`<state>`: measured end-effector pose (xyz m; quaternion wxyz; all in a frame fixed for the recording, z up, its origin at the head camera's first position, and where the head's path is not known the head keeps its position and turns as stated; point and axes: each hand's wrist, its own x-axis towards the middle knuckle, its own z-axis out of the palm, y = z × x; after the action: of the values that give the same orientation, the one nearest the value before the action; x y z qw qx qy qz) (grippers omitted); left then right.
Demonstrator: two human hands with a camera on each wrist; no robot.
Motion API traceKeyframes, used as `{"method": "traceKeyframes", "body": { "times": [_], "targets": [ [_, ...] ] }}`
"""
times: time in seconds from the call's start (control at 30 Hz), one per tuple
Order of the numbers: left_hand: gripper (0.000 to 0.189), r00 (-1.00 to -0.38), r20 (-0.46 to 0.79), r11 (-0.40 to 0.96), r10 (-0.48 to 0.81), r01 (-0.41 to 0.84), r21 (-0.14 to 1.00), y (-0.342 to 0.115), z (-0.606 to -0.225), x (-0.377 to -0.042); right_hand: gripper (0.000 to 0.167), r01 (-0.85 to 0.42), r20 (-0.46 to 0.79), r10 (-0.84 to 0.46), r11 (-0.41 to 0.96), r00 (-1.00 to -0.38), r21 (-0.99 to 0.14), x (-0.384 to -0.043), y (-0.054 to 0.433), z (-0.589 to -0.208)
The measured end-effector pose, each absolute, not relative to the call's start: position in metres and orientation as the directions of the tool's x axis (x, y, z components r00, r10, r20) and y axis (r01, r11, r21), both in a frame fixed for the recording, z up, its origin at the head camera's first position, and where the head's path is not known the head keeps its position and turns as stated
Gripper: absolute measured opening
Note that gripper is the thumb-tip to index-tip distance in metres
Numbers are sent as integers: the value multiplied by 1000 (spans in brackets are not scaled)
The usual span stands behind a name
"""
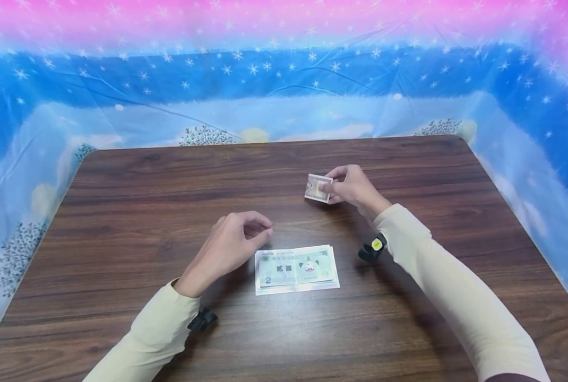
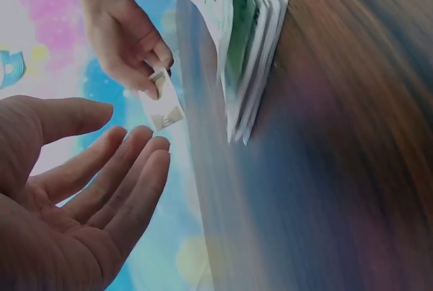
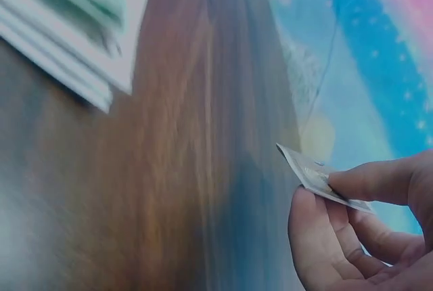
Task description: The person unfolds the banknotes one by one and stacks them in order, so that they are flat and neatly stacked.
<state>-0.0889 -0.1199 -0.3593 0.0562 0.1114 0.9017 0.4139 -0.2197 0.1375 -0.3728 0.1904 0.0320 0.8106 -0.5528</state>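
Note:
My right hand [image 1: 353, 187] pinches a small folded banknote [image 1: 315, 188] between thumb and fingers above the far middle of the table. In the right wrist view the thumb lies on top of the folded note [image 3: 314, 174] and the fingers are beneath it. My left hand [image 1: 233, 241] holds nothing; its fingers are loosely bent, with a gap to the thumb in the left wrist view. Just right of it lies a stack of pale green, creased banknotes [image 1: 297, 269], the top one marked 2. From the side, the stack's layers [image 2: 254, 54] stand slightly apart.
The dark wood-grain table [image 1: 136, 223] has its far edge against a hanging cloth [image 1: 284, 74] with a snowflake print in blue, white and pink. Black straps with small devices sit at both wrists, the right device [image 1: 372, 248] bearing a yellow sticker.

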Motion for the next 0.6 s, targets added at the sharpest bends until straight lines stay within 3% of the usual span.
{"method": "traceKeyframes", "body": {
  "times": [0.27, 0.6],
  "targets": [
    [24, -963, 57, 584, 262, 205, 786, -102, -355, -89, 31, 236, -337, -290, 332, -896, -913, -182, 130, -364],
    [40, -962, 51, 601, 270, 210, 771, -85, -357, -86, 30, 183, -288, -415, 276, -863, -944, -147, 122, -355]
  ]
}}
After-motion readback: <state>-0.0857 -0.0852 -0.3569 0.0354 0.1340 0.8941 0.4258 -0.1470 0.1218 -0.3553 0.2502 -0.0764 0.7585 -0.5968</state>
